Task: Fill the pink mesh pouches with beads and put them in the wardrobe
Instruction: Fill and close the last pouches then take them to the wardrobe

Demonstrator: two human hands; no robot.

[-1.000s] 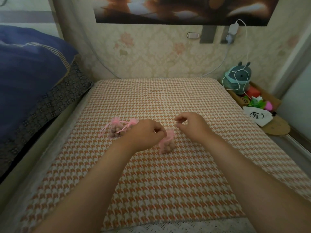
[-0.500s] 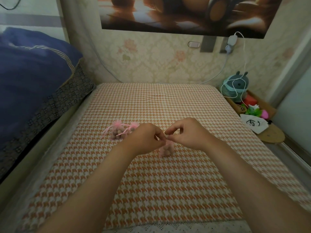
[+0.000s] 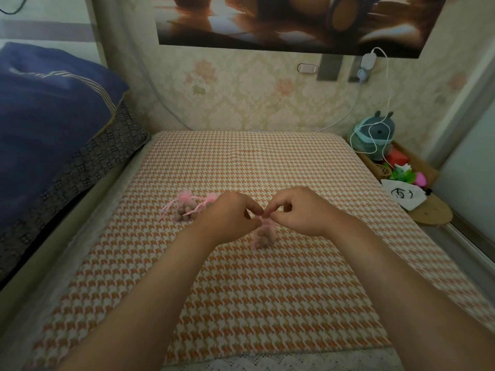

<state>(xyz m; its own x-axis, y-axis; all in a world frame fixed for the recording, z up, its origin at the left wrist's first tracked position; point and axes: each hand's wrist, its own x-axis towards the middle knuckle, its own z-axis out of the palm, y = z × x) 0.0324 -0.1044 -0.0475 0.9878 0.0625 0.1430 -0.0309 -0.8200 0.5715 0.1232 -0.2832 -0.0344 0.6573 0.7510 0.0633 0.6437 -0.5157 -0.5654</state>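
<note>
On cloth point(image 3: 241, 303), 3 pouches point(image 3: 263, 234), 2 hands point(image 3: 227, 218) pinching 1

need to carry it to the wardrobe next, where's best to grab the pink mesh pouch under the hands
Grip the gathered neck of the bead-filled pink mesh pouch, coming from above. It stands upright on the orange houndstooth cloth, lumpy with beads below, with the cinched top facing up. The left hand and right hand already pinch its ribbon there. Squeezing the soft body would probably give a looser hold.
</note>
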